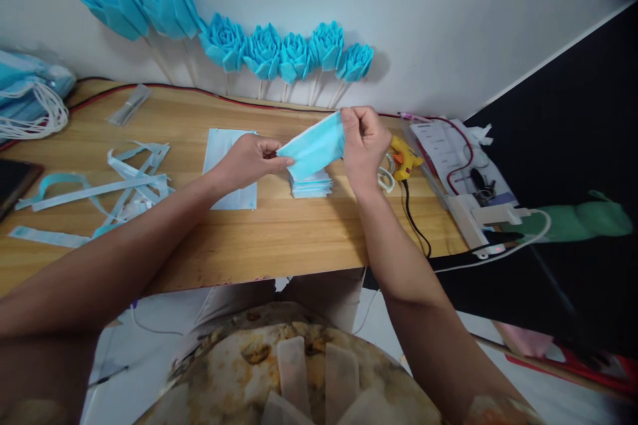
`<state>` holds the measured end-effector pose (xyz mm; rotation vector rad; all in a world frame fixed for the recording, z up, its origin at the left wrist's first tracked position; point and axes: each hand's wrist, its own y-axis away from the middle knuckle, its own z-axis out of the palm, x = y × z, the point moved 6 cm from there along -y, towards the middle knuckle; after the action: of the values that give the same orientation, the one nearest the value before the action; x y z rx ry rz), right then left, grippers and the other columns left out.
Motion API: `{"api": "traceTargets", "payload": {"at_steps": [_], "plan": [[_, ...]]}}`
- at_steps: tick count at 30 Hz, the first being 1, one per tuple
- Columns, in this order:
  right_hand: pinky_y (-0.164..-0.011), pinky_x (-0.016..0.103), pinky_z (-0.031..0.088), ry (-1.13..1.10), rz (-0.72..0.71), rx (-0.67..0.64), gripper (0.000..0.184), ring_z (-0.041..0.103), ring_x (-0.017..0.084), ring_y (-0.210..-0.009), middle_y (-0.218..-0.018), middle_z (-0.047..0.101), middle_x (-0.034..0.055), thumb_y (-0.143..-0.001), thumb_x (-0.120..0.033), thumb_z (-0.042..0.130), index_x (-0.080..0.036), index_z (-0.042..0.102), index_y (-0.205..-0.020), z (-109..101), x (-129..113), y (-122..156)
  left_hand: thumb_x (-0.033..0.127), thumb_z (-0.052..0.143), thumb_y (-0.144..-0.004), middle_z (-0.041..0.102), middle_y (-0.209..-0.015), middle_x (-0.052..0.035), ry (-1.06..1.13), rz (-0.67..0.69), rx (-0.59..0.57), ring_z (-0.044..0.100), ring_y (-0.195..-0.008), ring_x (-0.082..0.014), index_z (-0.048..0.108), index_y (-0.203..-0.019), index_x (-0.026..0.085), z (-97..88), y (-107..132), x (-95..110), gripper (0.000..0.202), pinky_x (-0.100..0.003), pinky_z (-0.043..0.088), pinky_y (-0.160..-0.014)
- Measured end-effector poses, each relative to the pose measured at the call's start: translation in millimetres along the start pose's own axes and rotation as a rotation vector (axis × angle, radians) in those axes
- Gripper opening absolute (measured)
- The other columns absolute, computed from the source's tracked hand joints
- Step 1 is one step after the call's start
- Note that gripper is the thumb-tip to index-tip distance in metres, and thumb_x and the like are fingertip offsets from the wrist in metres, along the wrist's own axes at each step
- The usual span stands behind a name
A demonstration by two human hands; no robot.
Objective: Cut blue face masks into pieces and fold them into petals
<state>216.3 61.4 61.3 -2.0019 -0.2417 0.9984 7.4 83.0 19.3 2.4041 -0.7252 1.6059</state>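
A blue piece of mask fabric (315, 146) is stretched between both my hands above the wooden table (249, 239). My left hand (249, 161) pinches its lower left corner. My right hand (363, 141) grips its upper right end with closed fingers. Right under the piece lies a small stack of folded blue pieces (312, 184). A flat pale blue mask sheet (226, 163) lies on the table under my left hand.
Several blue fabric flowers on sticks (279, 56) lean on the wall. Cut mask strips (119, 182) lie at left, a pile of masks (30, 96) far left. A yellow glue gun (405, 158) and a power strip (478, 216) sit at right.
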Motion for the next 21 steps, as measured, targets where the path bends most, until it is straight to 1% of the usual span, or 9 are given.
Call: {"api": "traceTargets", "payload": {"at_steps": [3,6,8,10,14,18,21], "plan": [[-0.063,0.026,0.043,-0.03,0.028,-0.035,0.043,0.053,0.011,-0.068,-0.067,0.043,-0.0038,-0.102,-0.055,0.047,-0.021,0.057,-0.077,0.8,2.9,-0.8,0.04,0.075,-0.079,0.047,-0.053,0.004,0.02,-0.016,-0.016,0.041,-0.052,-0.0098,0.063,-0.061,0.016,-0.1,0.2,-0.9,0.032,-0.027,0.028,-0.052],[-0.063,0.026,0.043,-0.09,0.074,-0.078,0.043,0.054,0.011,-0.07,-0.068,0.044,-0.0036,-0.101,-0.056,0.048,-0.021,0.057,-0.078,2.8,7.1,-1.2,0.045,0.076,-0.079,0.05,-0.055,0.0029,0.029,-0.022,-0.022,0.043,-0.053,-0.0101,0.064,-0.062,0.016,-0.6,0.7,-0.1,0.035,-0.028,0.03,-0.052],[-0.064,0.026,0.044,-0.089,0.076,-0.065,0.044,0.053,0.011,-0.069,-0.067,0.043,-0.004,-0.101,-0.058,0.048,-0.021,0.057,-0.077,2.1,8.0,-1.3,0.048,0.075,-0.079,0.053,-0.055,0.0019,0.026,-0.028,-0.022,0.044,-0.053,-0.0107,0.065,-0.063,0.016,-1.1,1.0,0.7,0.037,-0.028,0.032,-0.054],[-0.064,0.027,0.044,-0.051,0.046,-0.031,0.045,0.053,0.011,-0.067,-0.065,0.041,-0.0044,-0.101,-0.058,0.047,-0.022,0.057,-0.077,0.2,6.6,-1.3,0.049,0.075,-0.079,0.054,-0.055,0.0011,0.023,-0.032,-0.025,0.045,-0.054,-0.0113,0.066,-0.064,0.017,-1.4,1.4,1.4,0.037,-0.029,0.033,-0.055],[-0.065,0.028,0.044,0.006,-0.006,-0.008,0.044,0.052,0.011,-0.066,-0.064,0.04,-0.0041,-0.104,-0.056,0.044,-0.022,0.058,-0.078,-1.1,3.7,-1.0,0.049,0.075,-0.079,0.055,-0.056,0.0006,0.027,-0.028,-0.04,0.045,-0.054,-0.0115,0.066,-0.064,0.017,-0.9,1.2,1.1,0.036,-0.029,0.032,-0.055],[-0.064,0.027,0.044,-0.041,0.045,-0.041,0.046,0.051,0.011,-0.066,-0.064,0.04,-0.0042,-0.102,-0.059,0.047,-0.022,0.057,-0.076,-0.5,6.0,-2.1,0.047,0.074,-0.079,0.052,-0.055,0.0015,0.028,-0.008,-0.062,0.043,-0.053,-0.0105,0.065,-0.063,0.016,0.7,0.4,-0.7,0.036,-0.029,0.031,-0.054],[-0.063,0.025,0.043,-0.081,0.08,-0.071,0.047,0.05,0.01,-0.065,-0.064,0.039,-0.0046,-0.1,-0.06,0.05,-0.022,0.056,-0.074,-0.1,7.4,-3.8,0.046,0.073,-0.08,0.051,-0.055,0.0021,0.028,0.024,-0.092,0.042,-0.053,-0.0101,0.065,-0.064,0.016,2.6,1.7,3.1,0.034,-0.028,0.03,-0.053]]}}
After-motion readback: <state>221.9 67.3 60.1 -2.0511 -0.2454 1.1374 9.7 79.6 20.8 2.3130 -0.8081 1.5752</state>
